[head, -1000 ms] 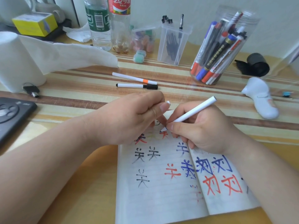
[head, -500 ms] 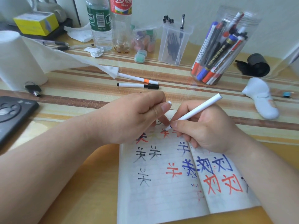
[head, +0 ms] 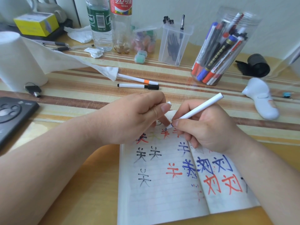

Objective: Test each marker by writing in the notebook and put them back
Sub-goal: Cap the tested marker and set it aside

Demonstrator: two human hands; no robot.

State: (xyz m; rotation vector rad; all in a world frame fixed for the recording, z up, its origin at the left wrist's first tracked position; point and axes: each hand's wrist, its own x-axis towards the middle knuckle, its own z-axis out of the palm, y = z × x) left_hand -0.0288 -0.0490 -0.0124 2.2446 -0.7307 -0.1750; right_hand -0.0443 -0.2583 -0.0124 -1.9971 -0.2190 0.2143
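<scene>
Striped tan and brown surface (head: 76, 101), pretty cluttered toward the back wall. An open notebook (head: 154, 200) lies at the near edge, its lined pages already full of black, red, blue and faint yellow characters.

The right hand (head: 209, 129) has its fingers wrapped round a white marker (head: 199, 109) in a normal writing grip. The tip is down at the top of the left page and the barrel slants up to the right. The left hand (head: 129, 117) sits on the notebook's top left with fingers curled, thumb and forefinger pinching a small white piece (head: 169, 103). Can't tell for sure if that's the cap.

Just beyond the hands, two more markers lie side by side. An orange-banded marker (head: 138, 79) has its far end tucked under a loose sheet off the paper towel roll (head: 17, 62), and next to it is a black-capped marker (head: 138, 86).

Back right there's a clear jar (head: 250, 26) stuffed with red, blue and black markers. A clear pen box (head: 162, 51), a green-label bottle (head: 100, 25) and a red-label bottle (head: 121, 30) stand along the back. A white handheld gadget (head: 261, 101) lies off to the right.
</scene>
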